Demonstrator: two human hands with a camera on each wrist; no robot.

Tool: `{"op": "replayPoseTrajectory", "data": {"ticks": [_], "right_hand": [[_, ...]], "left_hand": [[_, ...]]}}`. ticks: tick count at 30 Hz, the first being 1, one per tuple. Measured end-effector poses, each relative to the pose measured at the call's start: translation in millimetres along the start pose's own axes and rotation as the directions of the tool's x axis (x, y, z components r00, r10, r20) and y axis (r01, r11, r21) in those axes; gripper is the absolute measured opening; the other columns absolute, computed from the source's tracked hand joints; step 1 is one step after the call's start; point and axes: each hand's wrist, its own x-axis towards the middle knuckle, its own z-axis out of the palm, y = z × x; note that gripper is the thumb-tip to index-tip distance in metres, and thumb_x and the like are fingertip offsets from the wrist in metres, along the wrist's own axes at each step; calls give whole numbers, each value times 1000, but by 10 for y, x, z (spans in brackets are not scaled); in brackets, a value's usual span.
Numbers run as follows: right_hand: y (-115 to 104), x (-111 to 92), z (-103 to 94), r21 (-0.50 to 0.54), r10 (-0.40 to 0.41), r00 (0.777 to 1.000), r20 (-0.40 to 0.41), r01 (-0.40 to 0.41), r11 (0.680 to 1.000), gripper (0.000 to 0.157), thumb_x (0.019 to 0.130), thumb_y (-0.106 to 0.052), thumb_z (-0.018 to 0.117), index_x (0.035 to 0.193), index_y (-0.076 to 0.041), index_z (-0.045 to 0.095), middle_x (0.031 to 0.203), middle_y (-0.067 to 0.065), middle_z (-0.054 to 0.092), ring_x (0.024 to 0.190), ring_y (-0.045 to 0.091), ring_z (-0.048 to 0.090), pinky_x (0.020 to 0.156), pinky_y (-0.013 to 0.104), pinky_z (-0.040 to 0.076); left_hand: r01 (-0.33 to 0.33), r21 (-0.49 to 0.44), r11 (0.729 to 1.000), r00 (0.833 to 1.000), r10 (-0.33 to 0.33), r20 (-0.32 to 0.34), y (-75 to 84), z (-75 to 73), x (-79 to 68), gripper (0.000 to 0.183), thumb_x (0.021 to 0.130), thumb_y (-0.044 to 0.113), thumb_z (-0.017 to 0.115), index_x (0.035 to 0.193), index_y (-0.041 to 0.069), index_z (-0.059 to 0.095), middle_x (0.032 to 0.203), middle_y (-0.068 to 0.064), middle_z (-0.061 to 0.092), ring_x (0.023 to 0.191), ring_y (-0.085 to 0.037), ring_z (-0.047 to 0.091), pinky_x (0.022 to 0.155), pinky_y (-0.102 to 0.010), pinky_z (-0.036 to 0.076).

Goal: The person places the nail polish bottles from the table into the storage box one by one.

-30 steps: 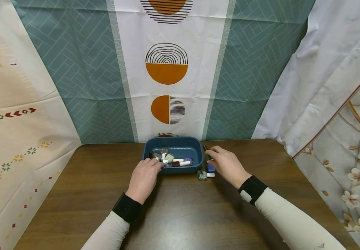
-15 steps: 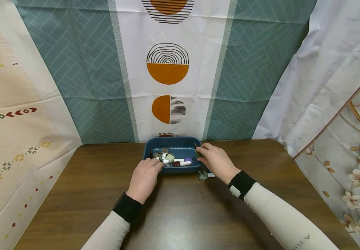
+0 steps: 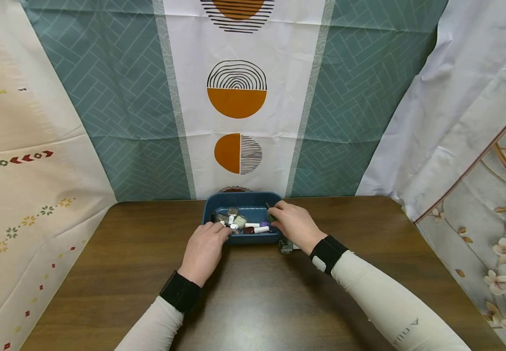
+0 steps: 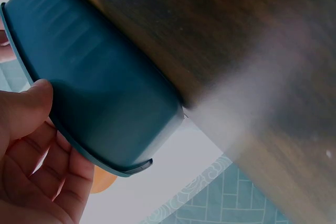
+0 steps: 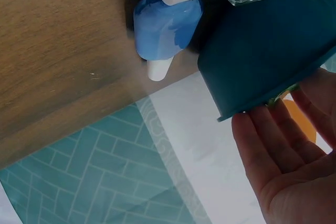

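A blue plastic bin [image 3: 254,239] stands at the back of the wooden table. With the thumb on the outside wall and fingers curled over the rim, my left hand [image 3: 206,248] grips its front left edge. Over the bin's right end, my right hand [image 3: 296,224] pinches a green nail polish bottle [image 3: 272,217] with a dark cap; in the right wrist view the fingers mostly hide this green glass. Several nail polish bottles lie inside, among them a pale green one [image 3: 240,222], a dark red one [image 3: 248,230] and a purple one [image 3: 264,224].
Beside the bin's right front corner lies a glittery nail polish bottle [image 3: 285,245] with a white cap. A blue nail polish bottle [image 5: 165,27] lies close to it, hidden under my hand in the head view. Patterned cloth [image 3: 340,146] hangs behind the table's back edge.
My right hand has carried the green nail polish bottle leftward from beside the bin to over its right end. My left hand keeps its grip on the rim.
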Motion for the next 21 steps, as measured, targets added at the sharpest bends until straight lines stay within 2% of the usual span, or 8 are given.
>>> {"op": "replayPoseTrajectory", "data": {"ticks": [10,21], "right_hand": [[-6,43,22,-26,4,999,39,-3,1000,33,87,-20,77,119,-15,71,106,3,64,89,14,64,81,27,52],[-4,83,52,-101,-20,997,75,27,995,31,88,-21,76,117,-13,73,104,5,64,86,19,65,78,31,53]], "left_hand": [[3,-10,1000,1000,-3,2,-9,3,-1,17,90,9,71,107,12,76,95,0,66,89,-18,57,81,-31,46],[-7,-7,1000,1000,7,0,-15,11,-2,17,90,10,71,107,13,76,95,1,66,88,-17,57,80,-31,46]]}}
